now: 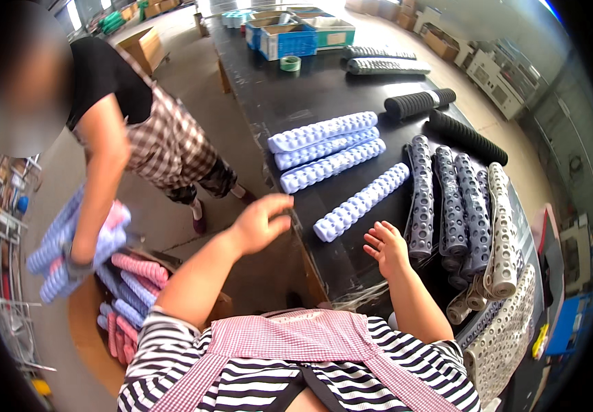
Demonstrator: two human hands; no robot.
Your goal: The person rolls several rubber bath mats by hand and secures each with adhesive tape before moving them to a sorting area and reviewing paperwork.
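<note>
Black-and-white striped cloth sleeves (163, 347). Right hand (388, 248) over the black tabletop (341, 269): fingers loosely parted, gripping nothing. Left hand (259, 223) by the table's left edge, thumb and fingers apart, also empty.

Nearest thing: lavender-blue, knobbly, foam-looking cylindrical roller (362, 202), flat on the tabletop, just ahead and left of the right hand, which is the nearer of the 2. Left hand has it off to the right.

Long axis oblique: near end points back and left, toward the gap between the hands; far end away and right.

Beyond it, 3 matching lavender-blue rollers (331, 149), slant flatter. To the right, grey dimpled rollers (451, 199), axes running roughly toward the wearer.
</note>
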